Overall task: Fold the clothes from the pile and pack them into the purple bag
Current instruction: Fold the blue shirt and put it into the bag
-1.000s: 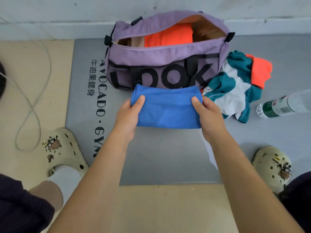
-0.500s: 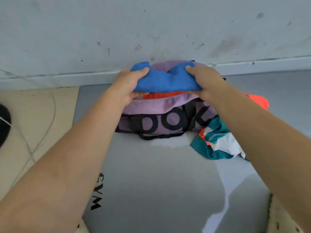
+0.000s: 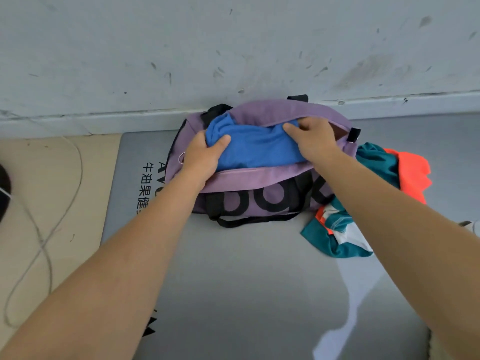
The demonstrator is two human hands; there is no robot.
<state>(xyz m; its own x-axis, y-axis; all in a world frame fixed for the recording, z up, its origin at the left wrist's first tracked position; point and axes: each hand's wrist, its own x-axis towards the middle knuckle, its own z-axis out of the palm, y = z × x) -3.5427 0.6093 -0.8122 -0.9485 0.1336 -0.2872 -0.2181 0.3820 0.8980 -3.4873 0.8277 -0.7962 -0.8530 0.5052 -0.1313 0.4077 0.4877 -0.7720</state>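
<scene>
**Blue garment going into the bag**

The packing step is in hand: the person is pushing a folded blue garment [image 3: 255, 149] down through the open top of the purple bag [image 3: 259, 183]. Both hands are working at the mouth of the bag. The left hand [image 3: 201, 158] is gripping the garment's left end, thumb lying over the top of the cloth and fingers curled under it out of sight. The right hand [image 3: 313, 140] is holding the right end, its fingers bent down over the cloth near the bag's far lip, which is arching over the back of the opening; how far those fingers are wrapping round the fabric is partly hidden.

The garment is sitting mostly inside the bag, filling the opening from side to side, with its upper left corner bunching up above the rim. It is looking rumpled rather than flat, so the fold is probably loosening as it goes in. The bag is standing on a grey mat [image 3: 246, 281] against the wall [image 3: 233, 48], its near side sagging under the arms.

The next move is likely calling for pressing the cloth down flat and tucking in that raised corner, then letting go with both hands. After that, the pile [image 3: 376, 198] lying just beside the bag on the right, teal, white and orange cloth in a heap, is waiting to be folded, so the task is not yet finished.
</scene>
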